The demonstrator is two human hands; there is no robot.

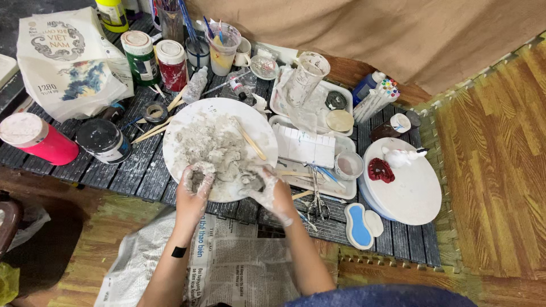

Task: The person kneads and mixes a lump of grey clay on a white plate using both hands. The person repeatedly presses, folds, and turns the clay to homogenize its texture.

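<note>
Head view: grey clay (pixel 213 150) heaped on white plate (pixel 187 119). Left hand (pixel 196 185) at plate's near rim, grip closed on clay lump; right hand (pixel 270 190) right of it, grip closed on clay. Risk: plate overhangs surface (pixel 136 167) edge, pressing could tip it; stick (pixel 250 142) on plate may get knocked off.

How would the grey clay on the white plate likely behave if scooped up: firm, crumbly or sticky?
The grey clay lies in ragged lumps, so probably soft and crumbly. It coats the left hand and right hand, so likely sticky. It should not roll on the plate.
</note>
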